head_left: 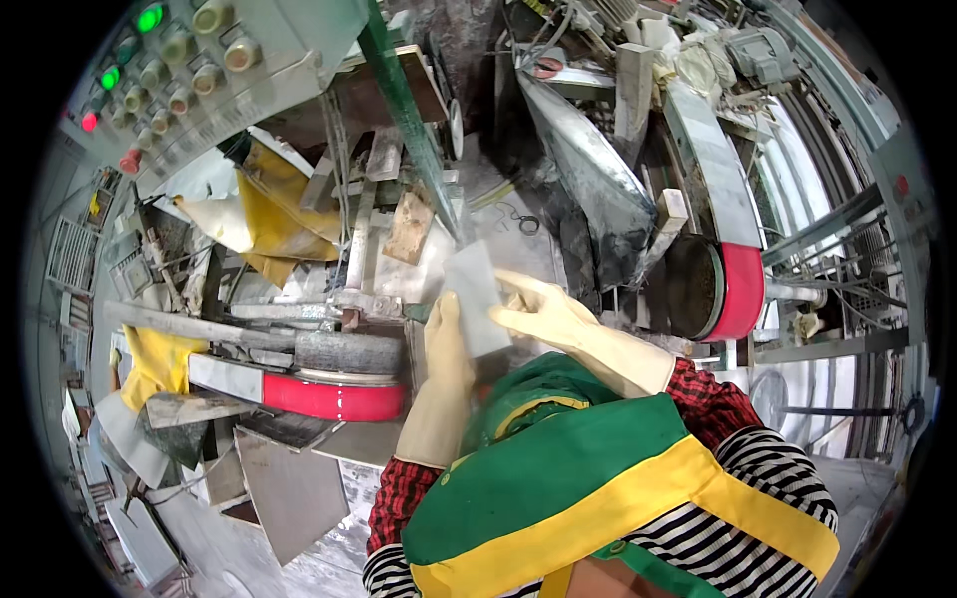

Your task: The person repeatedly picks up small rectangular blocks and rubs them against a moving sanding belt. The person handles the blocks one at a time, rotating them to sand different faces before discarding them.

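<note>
A thin, flat white rectangular tile (476, 299) stands tilted between my hands, near the middle of the view. Both hands wear long cream rubber gloves. My left hand (446, 334) is closed on the tile's left edge, thumb upward along it, with its other fingers mostly hidden. From the right, my right hand (548, 314) grips the opposite edge; its thumb tip overlaps the tile's face and the index finger lies higher along the edge. A green apron (538, 463) with yellow trim covers my front, just below the hands.
Belt machines with red rounded end covers stand on the left (332, 397) and right (740, 291). A control panel (189, 80) with lit buttons hangs upper left. Yellow cloth (279, 204) drapes beyond the left machine. Grey boards (291, 488) lean at lower left.
</note>
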Motion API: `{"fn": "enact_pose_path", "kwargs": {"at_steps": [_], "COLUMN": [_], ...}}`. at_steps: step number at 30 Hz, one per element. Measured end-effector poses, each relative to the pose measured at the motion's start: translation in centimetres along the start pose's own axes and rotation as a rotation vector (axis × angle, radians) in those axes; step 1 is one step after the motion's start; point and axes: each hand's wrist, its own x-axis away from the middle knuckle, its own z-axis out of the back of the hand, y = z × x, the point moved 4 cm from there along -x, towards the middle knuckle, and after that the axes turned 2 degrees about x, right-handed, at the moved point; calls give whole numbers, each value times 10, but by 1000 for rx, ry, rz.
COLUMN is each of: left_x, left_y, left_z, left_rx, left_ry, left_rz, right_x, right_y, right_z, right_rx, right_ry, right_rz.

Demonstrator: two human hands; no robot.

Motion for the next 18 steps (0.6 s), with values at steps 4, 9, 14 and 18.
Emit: {"fn": "enact_pose_path", "kwargs": {"at_steps": [4,9,14,18], "left_x": [6,13,29,25], "left_y": [-3,0,10,3], "left_z": [-14,-27,-56,-74], "left_rx": [42,-97,-258,-398], "left_ry": [-41,-235,-635,-611], "left_rz": [48,35,105,126], "right_x": [9,24,51,76], "right_y": [5,18,37,47], "right_z": [5,17,24,30], "right_rx": [-63,-322,-721,-873], "right_ry": [56,83,55,131], "right_rz": [14,-92,-82,-1]}}
